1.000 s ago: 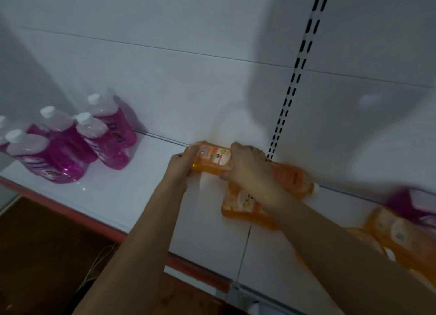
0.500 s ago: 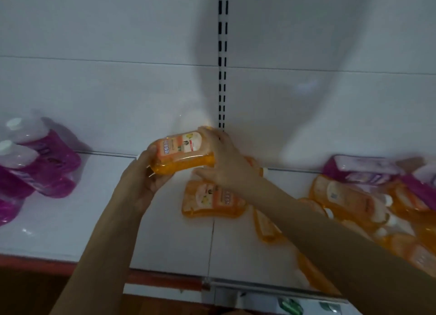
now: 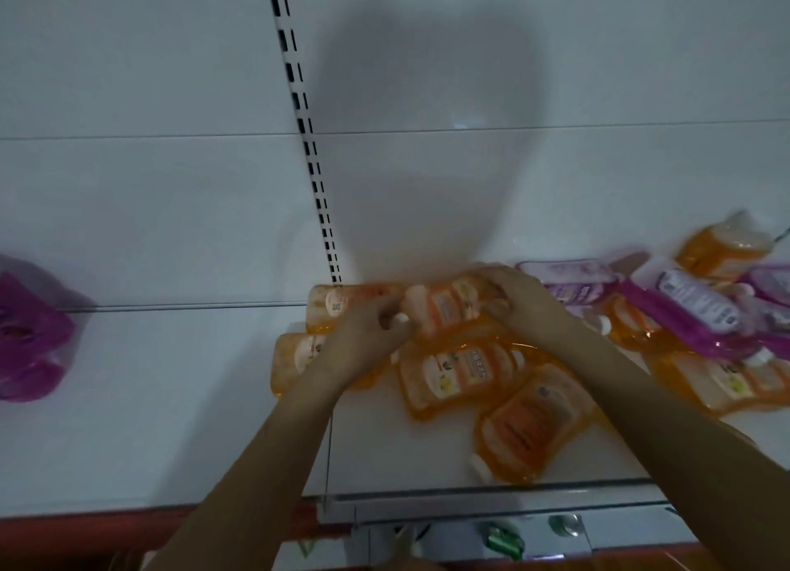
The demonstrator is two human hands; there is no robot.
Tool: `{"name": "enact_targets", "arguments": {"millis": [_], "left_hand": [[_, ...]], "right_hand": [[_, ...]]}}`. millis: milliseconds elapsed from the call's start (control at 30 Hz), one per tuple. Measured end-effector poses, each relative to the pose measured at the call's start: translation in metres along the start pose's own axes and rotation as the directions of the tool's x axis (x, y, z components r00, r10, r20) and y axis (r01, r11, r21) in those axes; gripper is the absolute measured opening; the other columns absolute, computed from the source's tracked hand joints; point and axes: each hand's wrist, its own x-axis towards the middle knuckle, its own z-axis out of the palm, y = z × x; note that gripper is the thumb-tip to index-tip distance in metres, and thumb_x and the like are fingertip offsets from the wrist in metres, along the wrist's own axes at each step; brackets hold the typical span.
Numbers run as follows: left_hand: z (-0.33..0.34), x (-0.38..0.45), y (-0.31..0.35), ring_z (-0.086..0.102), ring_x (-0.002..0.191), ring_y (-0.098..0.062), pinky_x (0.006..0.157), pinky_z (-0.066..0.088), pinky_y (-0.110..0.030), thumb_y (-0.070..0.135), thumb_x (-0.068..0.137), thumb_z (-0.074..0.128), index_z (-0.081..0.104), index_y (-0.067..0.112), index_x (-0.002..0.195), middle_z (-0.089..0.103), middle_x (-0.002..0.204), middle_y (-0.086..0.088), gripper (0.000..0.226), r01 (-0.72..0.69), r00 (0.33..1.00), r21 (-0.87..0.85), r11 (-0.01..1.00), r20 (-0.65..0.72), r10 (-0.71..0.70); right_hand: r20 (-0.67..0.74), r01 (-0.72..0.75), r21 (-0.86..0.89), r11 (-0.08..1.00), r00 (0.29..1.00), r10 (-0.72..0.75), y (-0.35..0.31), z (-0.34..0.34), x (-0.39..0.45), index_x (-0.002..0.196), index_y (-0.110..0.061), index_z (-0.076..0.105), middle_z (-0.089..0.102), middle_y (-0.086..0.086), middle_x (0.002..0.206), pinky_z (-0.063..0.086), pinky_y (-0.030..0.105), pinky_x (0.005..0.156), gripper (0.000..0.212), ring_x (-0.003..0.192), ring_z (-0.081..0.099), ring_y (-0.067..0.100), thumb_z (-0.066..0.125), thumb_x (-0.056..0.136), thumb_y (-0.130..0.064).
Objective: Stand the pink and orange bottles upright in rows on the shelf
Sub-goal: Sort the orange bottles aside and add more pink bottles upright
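Head view shows both hands on one orange bottle (image 3: 449, 303) lying at the far edge of the shelf (image 3: 171, 421): the left hand (image 3: 363, 335) pinches its white cap end, the right hand (image 3: 526, 301) wraps its body. This looks like the pick-up step; next, tip it upright, clear of the orange bottles lying nearer.

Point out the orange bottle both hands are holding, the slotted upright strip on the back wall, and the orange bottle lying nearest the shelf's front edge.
Held orange bottle (image 3: 449, 303): head view, on its label.
Slotted upright strip (image 3: 314, 160): head view, mid-length.
Front orange bottle (image 3: 528, 427): head view, on its label.
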Motion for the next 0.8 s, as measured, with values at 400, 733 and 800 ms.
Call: {"name": "enact_targets", "arguments": {"millis": [400, 733, 800], "left_hand": [[-0.025, -0.047, -0.081, 0.057, 0.117, -0.039, 0.093, 0.049, -0.045, 0.059, 0.080, 0.046, 0.047, 0.011, 0.141, 0.056, 0.130, -0.021, 0.077, 0.392, 0.832, 0.010, 0.920, -0.431, -0.349], [-0.006, -0.053, -0.080, 0.063, 0.108, -0.031, 0.087, 0.055, -0.043, 0.053, 0.089, 0.061, 0.050, 0.010, 0.137, 0.064, 0.124, -0.015, 0.065, 0.376, 0.825, 0.067, 0.924, -0.478, -0.302], [-0.005, -0.055, -0.080, 0.063, 0.107, -0.031, 0.086, 0.056, -0.044, 0.060, 0.084, 0.062, 0.048, 0.012, 0.137, 0.062, 0.125, -0.015, 0.073, 0.394, 0.830, 0.073, 0.916, -0.456, -0.320]], "right_hand": [[0.025, 0.123, -0.288, 0.950, 0.992, -0.121, -0.043, 0.057, -0.001, 0.143, -0.030, 0.045, 0.048, 0.001, 0.144, 0.024, 0.038, 0.113, 0.055, 0.134, 0.040, 0.025, 0.034, 0.091, -0.047], [0.118, 0.242, -0.296, 0.924, 0.969, -0.216, -0.051, 0.059, -0.016, 0.146, -0.026, 0.040, 0.038, 0.003, 0.152, 0.029, 0.052, 0.113, 0.059, 0.141, 0.032, 0.029, 0.050, 0.093, -0.051], [0.124, 0.253, -0.310, 0.916, 0.966, -0.225, -0.051, 0.058, -0.017, 0.145, -0.024, 0.041, 0.039, 0.005, 0.151, 0.030, 0.053, 0.112, 0.057, 0.140, 0.033, 0.030, 0.050, 0.094, -0.048]]}}
